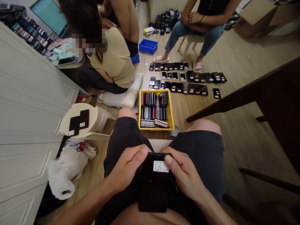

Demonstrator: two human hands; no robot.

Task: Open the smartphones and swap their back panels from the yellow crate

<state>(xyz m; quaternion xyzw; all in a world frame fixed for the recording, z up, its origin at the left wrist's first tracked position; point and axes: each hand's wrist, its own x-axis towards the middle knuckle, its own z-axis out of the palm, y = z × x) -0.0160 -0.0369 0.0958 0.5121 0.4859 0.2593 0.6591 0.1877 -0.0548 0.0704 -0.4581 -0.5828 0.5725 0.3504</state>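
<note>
I am seated, and both hands hold a black phone [153, 187] over my lap. My left hand [127, 167] grips its left edge with the thumb lying across the top corner. My right hand [184, 172] grips the right edge, its thumb resting beside a small white label [160, 166] stuck on the phone's dark screen. Just past my knees a yellow bin [172, 114] stands on the floor, packed with several phones standing on edge.
Rows of phones [187, 81] lie on the wood floor beyond the bin. A white stool [93, 120] at left carries two dark phones. A white plastic bag [67, 168] lies below it. Other people sit ahead; a blue bin [148, 46] and dark wooden furniture [269, 97] stand nearby.
</note>
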